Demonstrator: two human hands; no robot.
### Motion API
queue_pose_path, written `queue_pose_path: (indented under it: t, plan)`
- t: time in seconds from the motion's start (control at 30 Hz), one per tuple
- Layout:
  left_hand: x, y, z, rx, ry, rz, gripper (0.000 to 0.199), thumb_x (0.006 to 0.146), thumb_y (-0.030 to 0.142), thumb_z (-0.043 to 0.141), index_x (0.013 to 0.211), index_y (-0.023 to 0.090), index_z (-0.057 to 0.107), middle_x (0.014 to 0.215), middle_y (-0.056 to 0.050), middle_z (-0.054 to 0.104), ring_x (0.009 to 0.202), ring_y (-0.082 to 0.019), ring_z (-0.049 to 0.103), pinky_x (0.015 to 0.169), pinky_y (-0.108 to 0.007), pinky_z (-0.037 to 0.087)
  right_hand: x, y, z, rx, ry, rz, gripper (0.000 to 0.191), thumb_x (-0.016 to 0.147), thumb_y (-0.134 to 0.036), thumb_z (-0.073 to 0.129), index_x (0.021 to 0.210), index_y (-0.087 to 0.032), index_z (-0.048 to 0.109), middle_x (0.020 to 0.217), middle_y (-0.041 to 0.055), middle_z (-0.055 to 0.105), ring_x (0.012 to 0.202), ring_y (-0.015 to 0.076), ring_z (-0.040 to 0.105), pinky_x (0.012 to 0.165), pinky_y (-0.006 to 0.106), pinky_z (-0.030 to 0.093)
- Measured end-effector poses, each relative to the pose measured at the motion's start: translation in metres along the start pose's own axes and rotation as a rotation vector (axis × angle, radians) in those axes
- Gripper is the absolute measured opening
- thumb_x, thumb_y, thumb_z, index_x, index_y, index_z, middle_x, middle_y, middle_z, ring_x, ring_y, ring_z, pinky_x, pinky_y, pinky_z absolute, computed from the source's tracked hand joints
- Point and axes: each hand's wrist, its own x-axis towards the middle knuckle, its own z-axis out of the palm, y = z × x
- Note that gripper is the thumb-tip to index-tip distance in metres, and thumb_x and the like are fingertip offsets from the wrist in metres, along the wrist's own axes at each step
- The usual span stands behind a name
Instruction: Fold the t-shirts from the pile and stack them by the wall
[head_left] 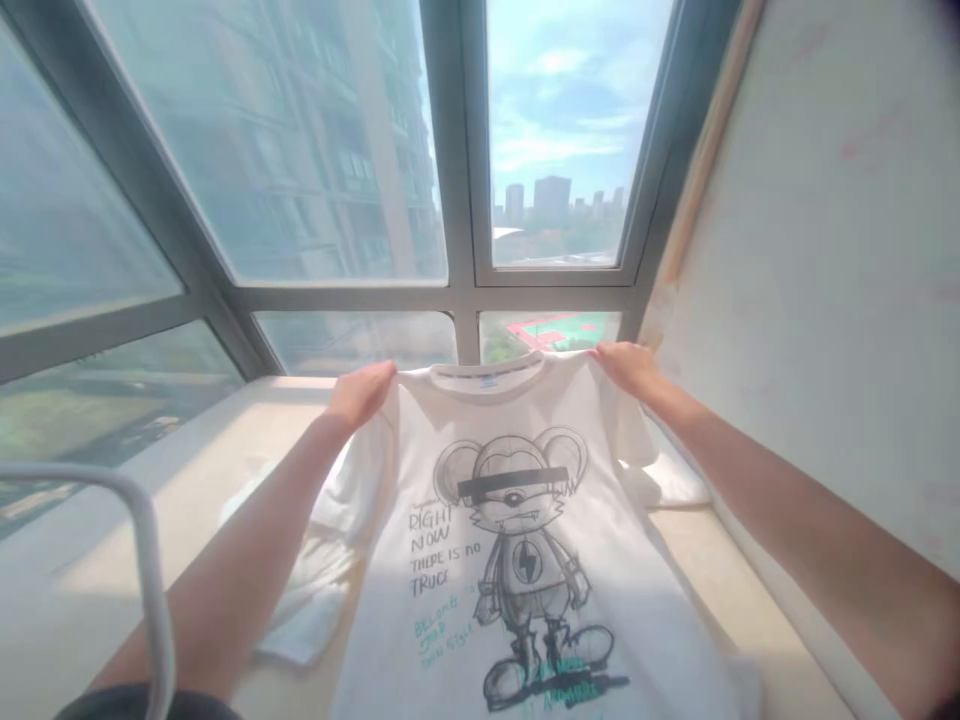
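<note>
Left hand (364, 392): pinching the shirt's shoulder between thumb and fingers, knuckles up, arm stretched forward.
Right hand (628, 366): pinching the opposite shoulder the same way, slightly higher in view, arm also extended.
T-shirt (622, 560): white, held between both grips, its front facing the wearer and its lower part running down toward the body, past the bottom of the view.
Collar: strung between the two grips, dipping a little in the middle; a small bluish neck label (489, 381) shows inside, too blurred to read.
Black lettering (431, 545): below the left grip, "RIGHT NOW THERE IS NO", then a word like "TRUCE"; a tiny line above is illegible.
Green lettering (442, 635): lower still, starting "BELONG", the rest uncertain; more green words cross the figure's feet, unreadable.
Printed figure (525, 570): below and between the grips, a sketched round-eared character with a dark eye bar and a lightning bolt on its chest.
White cloths (311, 610): rumpled, below the left grip beside the shirt.
Pale surface (187, 440): extends left of the left grip, giving more sideways room there.
Wall (840, 270): right of the right grip, close along that arm.
Window frame (463, 200): just beyond both grips, limiting forward reach; contact cannot be judged.
</note>
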Motion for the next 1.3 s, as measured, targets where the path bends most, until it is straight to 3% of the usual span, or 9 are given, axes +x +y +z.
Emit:
queue_pose_path:
  t: [0.23,0.33,0.47,0.67,0.8,0.97,1.1,1.2,1.3]
  plan:
    - [0.053,0.028,0.048,-0.056,0.007,-0.010,0.048,0.091,0.012,0.040,0.138,0.015,0.048,0.135,-0.018,0.057,0.119,-0.029,0.058,0.091,-0.038,0.048,0.057,0.005,0.082,-0.062,-0.151,0.084,0.039,0.094,-0.016,0.039,0.128,-0.012,0.058,0.125,0.0223,0.064,0.116,0.0319,0.060,0.094,0.044,0.048]
    - [0.011,0.026,0.067,-0.066,-0.031,0.007,0.051,0.092,0.021,0.047,0.143,0.017,0.045,0.143,-0.017,0.053,0.126,-0.032,0.054,0.098,-0.042,0.047,0.017,0.001,0.117,-0.015,-0.234,0.010,0.049,0.091,-0.012,0.040,0.139,-0.011,0.052,0.142,0.0195,0.056,0.132,0.0288,0.052,0.108,0.042,0.043]
    - [-0.108,0.013,0.099,-0.019,0.019,-0.146,0.049,0.095,0.032,0.045,0.137,0.008,0.051,0.137,-0.023,0.057,0.129,-0.037,0.052,0.104,-0.051,0.043,-0.099,-0.001,0.143,0.117,-0.328,-0.151,0.044,0.093,-0.023,0.044,0.135,-0.015,0.057,0.142,0.0142,0.058,0.134,0.0267,0.053,0.115,0.043,0.040]
    - [-0.240,0.013,0.127,0.045,0.070,-0.136,0.054,0.094,0.032,0.048,0.147,0.020,0.047,0.160,-0.020,0.036,0.147,-0.041,0.032,0.116,-0.063,0.024,-0.248,0.026,0.116,0.255,-0.180,-0.095,0.040,0.096,-0.037,0.048,0.133,-0.028,0.058,0.142,0.0072,0.059,0.133,0.0282,0.055,0.110,0.051,0.048]
    - [-0.240,0.002,0.128,-0.019,0.074,-0.159,0.057,0.090,0.026,0.048,0.148,0.025,0.047,0.161,-0.015,0.035,0.148,-0.037,0.032,0.118,-0.061,0.022,-0.297,0.062,0.084,0.242,0.018,0.242,0.033,0.092,-0.042,0.050,0.119,-0.030,0.066,0.125,0.0070,0.070,0.116,0.0321,0.067,0.099,0.054,0.057]
    - [-0.208,-0.020,0.125,-0.032,0.114,-0.224,0.053,0.089,0.025,0.044,0.141,0.019,0.054,0.155,-0.020,0.042,0.146,-0.040,0.035,0.117,-0.066,0.021,-0.348,0.087,0.059,0.438,-0.057,0.507,0.028,0.089,-0.047,0.052,0.102,-0.032,0.072,0.103,0.0041,0.078,0.095,0.0312,0.076,0.077,0.045,0.066]
    - [-0.211,-0.011,0.118,-0.176,0.113,-0.290,0.047,0.088,0.029,0.044,0.128,0.012,0.062,0.144,-0.024,0.053,0.141,-0.042,0.041,0.113,-0.062,0.033,-0.370,0.084,0.044,0.516,-0.085,0.486,0.027,0.087,-0.046,0.054,0.098,-0.035,0.076,0.101,0.0019,0.079,0.096,0.0309,0.075,0.076,0.042,0.066]
    - [-0.236,0.010,0.116,-0.433,-0.054,-0.399,0.037,0.086,0.037,0.045,0.109,0.021,0.068,0.104,-0.013,0.075,0.102,-0.033,0.071,0.087,-0.047,0.057,-0.379,0.082,0.036,0.441,-0.130,0.386,0.026,0.083,-0.044,0.056,0.095,-0.036,0.079,0.101,0.0020,0.079,0.098,0.0320,0.075,0.081,0.044,0.065]
    - [-0.270,0.029,0.113,-0.709,-0.223,-0.517,0.034,0.083,0.051,0.047,0.097,0.029,0.069,0.073,-0.002,0.075,0.073,-0.029,0.074,0.068,-0.042,0.061,-0.390,0.082,0.032,0.357,-0.237,0.224,0.033,0.080,-0.036,0.057,0.104,-0.033,0.079,0.116,0.0048,0.075,0.112,0.0322,0.070,0.099,0.048,0.058]
